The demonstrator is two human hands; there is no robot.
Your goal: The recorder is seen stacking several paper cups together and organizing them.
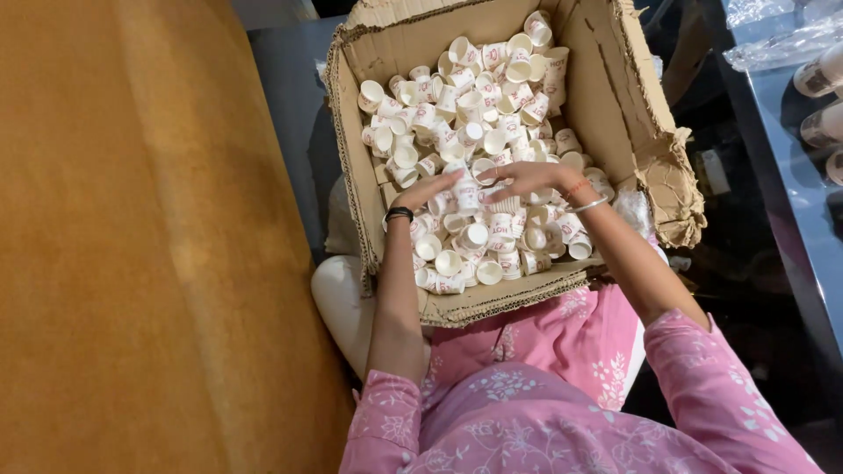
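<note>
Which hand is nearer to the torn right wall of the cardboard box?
The right hand. It rests on the paper cups at mid-box, closer to the torn right wall; the left hand lies farther, toward the left wall.

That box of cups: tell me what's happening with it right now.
A person in a pink floral top sits with an open, torn cardboard box on their lap, filled with loose small white paper cups with red print. Both hands are down among the cups near the middle of the pile: the left hand, with a black band at the wrist, and the right hand, with a bangle. Their fingers rest on cups; whether either grips one is unclear. An orange-brown surface runs alongside.
</note>
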